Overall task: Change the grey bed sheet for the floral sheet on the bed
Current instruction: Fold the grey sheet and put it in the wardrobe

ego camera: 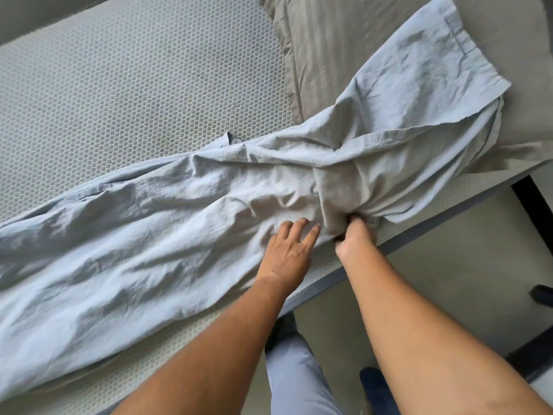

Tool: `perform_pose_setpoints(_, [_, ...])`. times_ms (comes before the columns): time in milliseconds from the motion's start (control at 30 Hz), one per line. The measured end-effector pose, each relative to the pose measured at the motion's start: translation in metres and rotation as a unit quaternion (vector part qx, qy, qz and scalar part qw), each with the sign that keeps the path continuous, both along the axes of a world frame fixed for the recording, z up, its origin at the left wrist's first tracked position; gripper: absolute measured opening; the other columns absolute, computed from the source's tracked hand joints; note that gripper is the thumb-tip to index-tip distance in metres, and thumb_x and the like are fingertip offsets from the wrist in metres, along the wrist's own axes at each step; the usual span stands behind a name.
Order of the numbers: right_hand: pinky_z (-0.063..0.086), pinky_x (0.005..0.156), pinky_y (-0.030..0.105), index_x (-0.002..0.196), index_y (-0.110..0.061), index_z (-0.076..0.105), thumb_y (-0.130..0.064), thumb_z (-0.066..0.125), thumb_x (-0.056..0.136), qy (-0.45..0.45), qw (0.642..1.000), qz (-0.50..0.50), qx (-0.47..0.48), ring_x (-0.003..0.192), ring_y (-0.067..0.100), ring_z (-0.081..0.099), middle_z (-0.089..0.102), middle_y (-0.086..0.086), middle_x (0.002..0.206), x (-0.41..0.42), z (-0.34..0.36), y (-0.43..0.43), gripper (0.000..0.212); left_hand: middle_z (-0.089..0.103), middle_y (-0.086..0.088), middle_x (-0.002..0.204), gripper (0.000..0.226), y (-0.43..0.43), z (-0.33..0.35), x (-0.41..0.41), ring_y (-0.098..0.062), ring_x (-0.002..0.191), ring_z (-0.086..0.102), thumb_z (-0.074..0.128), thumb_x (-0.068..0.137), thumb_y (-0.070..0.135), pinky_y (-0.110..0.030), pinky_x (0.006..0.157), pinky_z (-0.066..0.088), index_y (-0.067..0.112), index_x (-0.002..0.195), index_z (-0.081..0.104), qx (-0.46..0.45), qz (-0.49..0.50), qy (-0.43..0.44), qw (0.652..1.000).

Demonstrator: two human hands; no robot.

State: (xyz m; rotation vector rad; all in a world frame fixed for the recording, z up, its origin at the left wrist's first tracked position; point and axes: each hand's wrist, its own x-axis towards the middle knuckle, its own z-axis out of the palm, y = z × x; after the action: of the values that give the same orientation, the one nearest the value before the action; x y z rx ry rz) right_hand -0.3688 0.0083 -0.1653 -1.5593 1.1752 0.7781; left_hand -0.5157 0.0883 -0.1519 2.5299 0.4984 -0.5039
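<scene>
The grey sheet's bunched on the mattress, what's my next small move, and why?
Probably close the left hand on the fabric: it rests open on the grey sheet, while the right hand grips a bunch, and the sheet lies loose across the bare mattress.

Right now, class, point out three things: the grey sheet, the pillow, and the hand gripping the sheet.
grey sheet (134, 235), head view, on its crumpled middle.
pillow (323, 37), head view, on its striped face.
right hand (352, 238), head view, on the fist gripping the sheet.
</scene>
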Motion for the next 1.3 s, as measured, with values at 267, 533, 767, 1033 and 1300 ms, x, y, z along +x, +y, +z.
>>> perform_pose_setpoints(267, [0.057,0.093,0.043,0.12,-0.004,0.066,-0.024,0.046,0.087,-0.031,0.945,0.002,0.327,0.108,0.034,0.068,0.066,0.021,0.127,-0.028,0.058,-0.015,0.044,0.051,-0.011,0.136,0.038,-0.006,0.019,0.022,-0.036,0.127,0.046,0.08,0.069,0.023,-0.045,0.089,0.05,0.021,0.102,0.06,0.031,0.042,-0.154,0.987])
perform_pose_setpoints(533, [0.06,0.086,0.038,0.098,-0.033,0.082,-0.044,0.048,0.098,-0.19,0.916,-0.086,0.343,0.103,0.019,0.073,0.077,-0.003,0.112,-0.037,0.108,-0.033,0.035,0.051,-0.014,0.145,0.032,-0.023,0.047,-0.039,-0.036,0.139,0.046,0.057,0.074,0.027,-0.046,0.111,0.043,0.019,0.104,0.051,-0.13,-0.111,-0.205,0.964])
perform_pose_setpoints(767, [0.046,0.107,0.047,0.131,-0.021,0.069,-0.041,0.086,0.073,-0.191,0.902,0.021,0.387,0.129,0.029,0.06,0.067,0.007,0.134,-0.034,0.165,-0.002,0.064,0.06,0.014,0.128,0.048,0.023,0.133,-0.058,0.002,0.106,0.064,0.07,0.084,0.058,-0.026,0.084,0.053,0.033,0.12,0.051,-0.475,0.285,-0.123,0.823])
perform_pose_setpoints(1033, [0.046,0.103,0.029,0.149,-0.045,0.039,-0.034,0.068,0.092,-0.321,0.367,0.86,0.151,0.131,0.015,0.052,0.046,-0.014,0.154,-0.167,0.19,0.135,0.065,0.065,-0.018,0.131,0.063,0.16,0.11,-0.162,-0.031,0.123,0.06,0.035,0.102,0.045,-0.046,0.11,0.044,-0.003,0.139,0.054,-0.75,0.469,-0.282,0.372])
perform_pose_setpoints(1300, [0.032,0.119,0.044,0.161,-0.037,0.017,-0.062,0.055,0.094,-0.167,0.333,0.925,0.076,0.149,0.03,0.033,0.023,0.004,0.168,-0.234,0.058,0.146,0.081,0.062,-0.017,0.136,0.102,0.165,0.029,-0.284,-0.039,0.123,0.06,0.04,0.072,0.093,-0.068,0.097,0.046,0.018,0.138,0.06,-0.605,0.723,-0.183,0.28])
